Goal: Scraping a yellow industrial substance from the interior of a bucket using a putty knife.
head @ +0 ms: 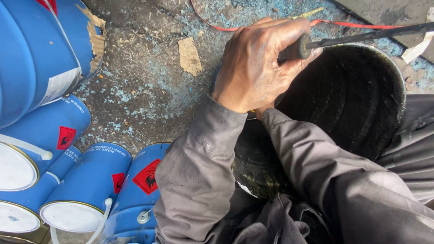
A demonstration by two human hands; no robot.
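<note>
Left hand [257, 63] wraps fingers tight round black tool handle [294, 49], rod [370, 34] lying across dirty black bucket [357, 99]. Right hand hidden under left; grip unknown. Blue cans [86, 190] lie on floor [144, 90] nearby.

Rough concrete floor [149, 90], flecked blue, carries blue cans [86, 190], a black bucket [361, 99], perhaps a cardboard scrap [189, 55]

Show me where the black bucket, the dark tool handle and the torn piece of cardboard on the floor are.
black bucket [398, 72]: head view, on its right rim.
dark tool handle [296, 49]: head view, on the thick grip end beside the fingers.
torn piece of cardboard [189, 55]: head view, on its middle.
</note>
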